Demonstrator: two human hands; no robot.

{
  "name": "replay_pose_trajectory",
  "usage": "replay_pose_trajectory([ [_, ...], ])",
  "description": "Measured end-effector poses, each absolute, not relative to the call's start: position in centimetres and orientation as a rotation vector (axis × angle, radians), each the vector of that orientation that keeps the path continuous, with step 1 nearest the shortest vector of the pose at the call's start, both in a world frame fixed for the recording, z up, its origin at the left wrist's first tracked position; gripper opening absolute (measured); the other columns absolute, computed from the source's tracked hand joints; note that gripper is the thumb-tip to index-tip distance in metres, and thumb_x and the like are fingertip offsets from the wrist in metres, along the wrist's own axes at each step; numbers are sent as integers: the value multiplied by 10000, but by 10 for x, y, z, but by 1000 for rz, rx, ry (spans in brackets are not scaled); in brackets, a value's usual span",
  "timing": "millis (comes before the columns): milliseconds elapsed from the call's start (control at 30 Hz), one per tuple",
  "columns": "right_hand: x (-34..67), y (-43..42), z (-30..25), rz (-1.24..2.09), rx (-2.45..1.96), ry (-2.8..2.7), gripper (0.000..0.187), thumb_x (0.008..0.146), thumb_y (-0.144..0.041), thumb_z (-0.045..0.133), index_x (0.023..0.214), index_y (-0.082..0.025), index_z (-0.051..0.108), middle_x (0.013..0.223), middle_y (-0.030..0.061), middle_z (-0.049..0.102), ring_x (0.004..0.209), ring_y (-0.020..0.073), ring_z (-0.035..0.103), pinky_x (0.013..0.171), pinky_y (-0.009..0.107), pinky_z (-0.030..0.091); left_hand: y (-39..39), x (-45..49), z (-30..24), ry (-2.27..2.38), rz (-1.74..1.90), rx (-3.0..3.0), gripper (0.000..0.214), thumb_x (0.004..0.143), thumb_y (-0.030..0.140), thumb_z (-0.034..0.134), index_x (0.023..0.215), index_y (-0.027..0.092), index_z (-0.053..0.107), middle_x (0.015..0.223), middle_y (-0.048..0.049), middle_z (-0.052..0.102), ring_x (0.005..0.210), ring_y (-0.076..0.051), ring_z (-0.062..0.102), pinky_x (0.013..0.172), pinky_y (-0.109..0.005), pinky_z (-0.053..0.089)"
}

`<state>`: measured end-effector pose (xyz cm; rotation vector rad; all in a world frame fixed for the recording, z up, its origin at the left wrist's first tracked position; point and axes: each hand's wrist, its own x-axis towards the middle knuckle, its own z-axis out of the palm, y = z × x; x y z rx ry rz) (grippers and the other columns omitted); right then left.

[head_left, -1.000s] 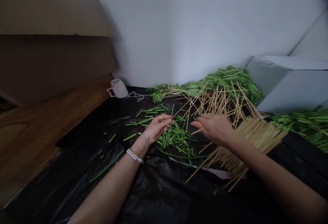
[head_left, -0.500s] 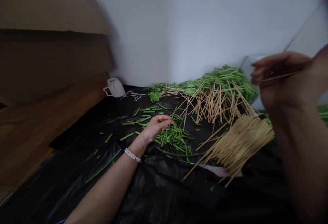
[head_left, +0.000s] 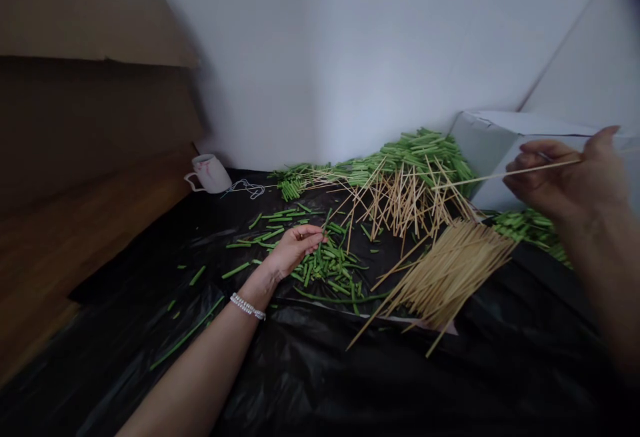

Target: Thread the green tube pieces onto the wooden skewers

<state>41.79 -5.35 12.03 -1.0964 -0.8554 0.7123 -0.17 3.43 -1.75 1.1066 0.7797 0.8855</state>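
Observation:
My left hand [head_left: 295,250] pinches a short cut green stem piece [head_left: 327,219], which looks like garlic scape, between thumb and fingers. Beneath that hand lies a loose heap of cut green stem pieces [head_left: 330,269]. At the right, my right hand [head_left: 570,180] is raised with a bamboo skewer [head_left: 483,178] in its fingers, the stick pointing left and slightly down. A thick bundle of bare bamboo skewers [head_left: 453,273] rests between the two hands. Behind it, skewers threaded with green pieces [head_left: 425,150] are stacked against the wall, their bare ends facing me.
Black plastic sheeting [head_left: 310,370] covers the work surface. A white mug [head_left: 212,175] and a tangled white cord [head_left: 253,189] stand at the back left, near a large cardboard box [head_left: 95,103]. A white box [head_left: 493,150] and more green pieces [head_left: 533,230] are at the right.
My right hand has moved lower and farther right in view, turning so the skewer now points left. My left hand keeps its pinch on the green piece. The view has shifted slightly right.

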Motion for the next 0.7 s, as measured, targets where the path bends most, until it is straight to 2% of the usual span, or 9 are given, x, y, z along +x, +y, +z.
replay_pose_trajectory([
  [100,418,-56,124,724,-1136,-851,750,940,-627,97,664,-198,647,505,6,448,413,55,305,490,348,171,33,-1,-15,780,879,1102,320,591,278,863,828,134,703,755,-41,728,608,-70,576,578,-175,403],
  [233,376,-57,140,732,-1268,-862,708,979,-506,68,718,-211,656,479,-83,405,371,3,207,499,315,158,32,1,-12,800,893,1092,315,588,275,865,820,134,706,755,-45,727,642,-86,597,592,-184,404],
  [300,343,-59,143,780,-1229,-993,675,965,-553,101,776,-232,664,498,-89,427,364,9,234,483,291,183,32,1,-13,807,896,1097,309,593,275,862,819,134,705,753,-43,726,642,-88,598,596,-188,402],
  [433,291,-66,135,915,-1079,-1288,675,923,-661,166,728,-224,643,500,-38,475,352,43,335,418,254,250,32,-1,-18,783,887,1113,304,613,286,852,831,142,697,761,-33,728,659,-92,608,615,-195,408],
  [500,278,-67,127,1033,-953,-1416,592,878,-701,328,735,-223,647,522,-17,513,394,74,431,396,244,278,32,-1,-19,786,893,1128,306,620,299,847,836,143,698,765,-32,729,668,-96,612,615,-197,410],
  [567,270,-65,120,1036,-821,-1527,305,824,-540,609,852,-243,670,662,-9,618,481,81,510,424,228,347,31,0,-17,800,914,1141,303,630,308,841,843,142,704,758,-28,728,638,-86,597,597,-193,401],
  [600,266,-65,118,991,-787,-1580,201,802,-423,682,916,-257,674,754,-6,654,550,91,558,462,228,395,30,0,-15,805,935,1142,298,635,310,838,844,143,707,753,-25,727,623,-81,588,589,-192,396],
  [667,259,-67,118,774,-809,-1624,121,862,-326,628,958,-269,677,825,-2,678,645,115,608,533,250,457,27,1,-9,805,983,1152,285,645,311,833,846,147,715,748,-22,727,619,-82,588,584,-194,394],
  [700,256,-70,120,593,-872,-1637,149,904,-315,569,1002,-275,674,851,3,689,691,131,624,589,277,484,26,2,-5,803,1006,1163,278,648,311,831,843,148,719,747,-23,727,633,-90,599,591,-198,399],
])
